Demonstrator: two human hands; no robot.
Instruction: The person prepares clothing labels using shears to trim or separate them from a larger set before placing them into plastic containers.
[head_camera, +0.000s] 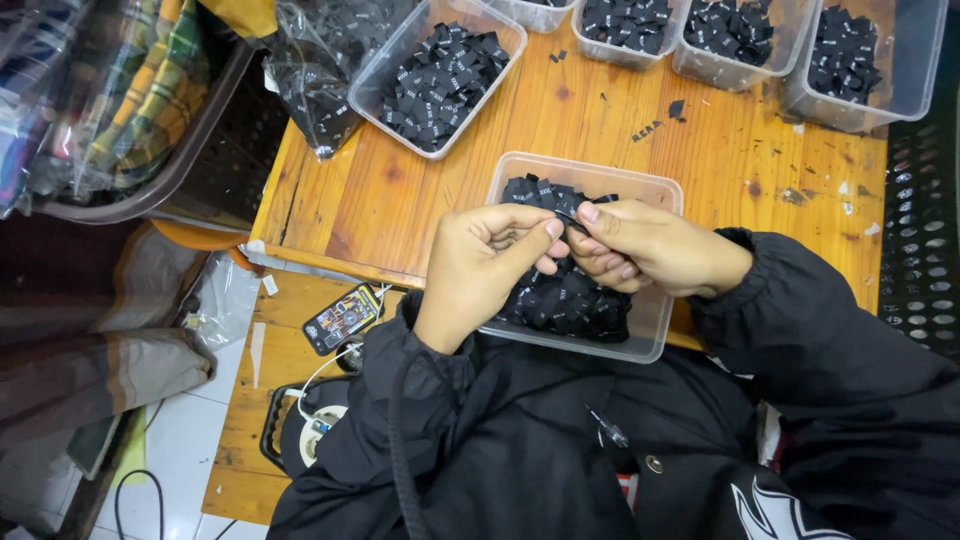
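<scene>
At the near edge of the orange-brown wooden worktop (560, 120) sits a clear rectangular plastic tub (655, 335) filled with small black woven fabric labels (565, 300). Above it the two hands meet: the left hand (485, 265) is curled with thumb and forefinger pinched together, and the right hand (640, 245) pinches from the other side, so that both grip one small black label (570, 217) between their fingertips, just over the heap in the tub. Both arms wear black jacket sleeves.

Farther back lies another clear tub of black labels (440, 75), set at an angle, and beside it a crumpled clear plastic bag (320, 70) holding more of them. Along the far edge stand three similar tubs (860, 60), cut off by the top of the frame. A few loose black scraps (660, 120) lie on the bare wood. The white marks on the labels are too small to make out.

To the left, a brown basket (150, 170) holds folded plaid cloth in plastic wrap, partly cut off. Below the worktop a phone (342, 318) with a white cable rests on a lower wooden surface.
</scene>
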